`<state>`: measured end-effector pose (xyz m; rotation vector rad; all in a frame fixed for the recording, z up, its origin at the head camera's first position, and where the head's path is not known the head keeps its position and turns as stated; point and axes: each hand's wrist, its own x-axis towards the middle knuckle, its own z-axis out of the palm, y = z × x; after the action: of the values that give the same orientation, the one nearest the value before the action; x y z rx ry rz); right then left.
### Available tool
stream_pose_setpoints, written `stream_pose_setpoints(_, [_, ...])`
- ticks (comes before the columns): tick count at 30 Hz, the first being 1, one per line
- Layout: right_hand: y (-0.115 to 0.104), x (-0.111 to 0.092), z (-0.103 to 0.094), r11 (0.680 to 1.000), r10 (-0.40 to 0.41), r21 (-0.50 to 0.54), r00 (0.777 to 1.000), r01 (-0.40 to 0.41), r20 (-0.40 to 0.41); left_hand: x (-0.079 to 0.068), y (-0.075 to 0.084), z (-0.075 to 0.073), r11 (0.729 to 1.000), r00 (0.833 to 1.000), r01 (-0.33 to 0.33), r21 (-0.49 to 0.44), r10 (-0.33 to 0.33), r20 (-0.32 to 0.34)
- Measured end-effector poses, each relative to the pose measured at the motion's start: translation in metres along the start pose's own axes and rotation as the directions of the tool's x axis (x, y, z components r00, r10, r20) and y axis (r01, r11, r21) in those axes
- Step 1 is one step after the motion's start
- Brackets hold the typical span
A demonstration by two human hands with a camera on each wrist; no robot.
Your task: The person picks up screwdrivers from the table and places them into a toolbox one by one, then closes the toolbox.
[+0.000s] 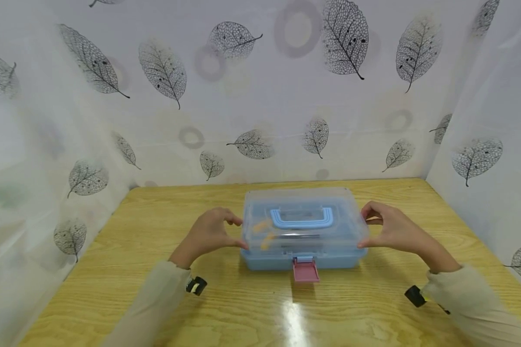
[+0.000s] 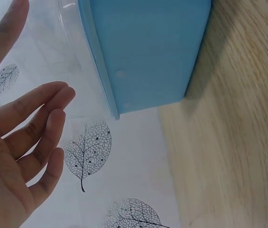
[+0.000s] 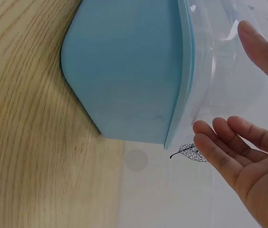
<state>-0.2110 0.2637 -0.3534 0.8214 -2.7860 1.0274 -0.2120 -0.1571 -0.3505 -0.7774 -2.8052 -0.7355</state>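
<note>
A storage box with a light blue base [image 1: 260, 262] and a clear lid [image 1: 299, 195] stands on the table. A blue carry handle [image 1: 301, 223] lies on the lid, and a pink latch [image 1: 306, 272] sticks out at the front, swung down. My left hand [image 1: 212, 232] is at the lid's left end, thumb and fingers spread apart. At the right end, my right hand [image 1: 388, 226] mirrors it. Both wrist views show gently bent fingers [image 2: 53, 126] close beside the clear lid, not wrapped round it. Orange shapes [image 1: 265, 233] show through the plastic.
The wood-grain table [image 1: 165, 212] reaches back to a white curtain [image 1: 191, 159] printed with leaves, which also hangs along both sides. Dark wrist devices [image 1: 196, 286] sit at the sleeve cuffs, low over the table.
</note>
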Motion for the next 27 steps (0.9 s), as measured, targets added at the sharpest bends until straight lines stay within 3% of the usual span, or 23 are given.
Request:
stream_pose_setpoints(10, [-0.0019,0.0005,0.0013,0.999,-0.035,-0.026,0.999,0.035,-0.007,0.0007,-0.0005,0.0015,0.999,1.000,-0.007,0.052,0.008,-0.015])
stream_pose_setpoints(17, [-0.0025,-0.0007,0.0031,0.998,-0.009,-0.056,1.000,0.010,0.011,0.0000,-0.0008,0.0026,0.999,1.000,0.008,0.040,-0.008,0.003])
stream_pose_setpoints(27, [-0.0039,-0.0028,0.0028,0.996,0.002,-0.093,1.000,0.000,0.021,-0.0005,-0.0002,-0.0015,0.996,0.999,-0.035,0.079,0.033,0.020])
